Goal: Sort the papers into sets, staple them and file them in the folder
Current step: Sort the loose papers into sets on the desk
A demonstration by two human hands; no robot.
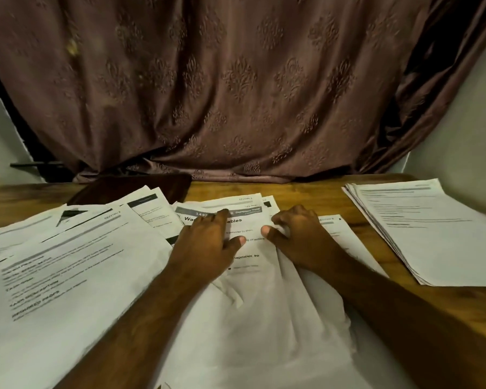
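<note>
A loose spread of printed white papers [68,262] covers the left and middle of the wooden table [306,192]. On the middle sheet [253,276], headed in bold black type, my left hand [208,242] lies flat with its fingers straight. My right hand [300,237] grips that sheet's right edge, thumb on top and fingers curled, and the paper creases under it. A squared stack of papers [432,234] lies apart at the right. A dark folder [141,186] lies at the back, partly under the spread sheets.
A brown patterned curtain [236,94] hangs right behind the table's far edge. A pale wall [460,122] stands at the right. Bare wood shows between the middle papers and the right stack.
</note>
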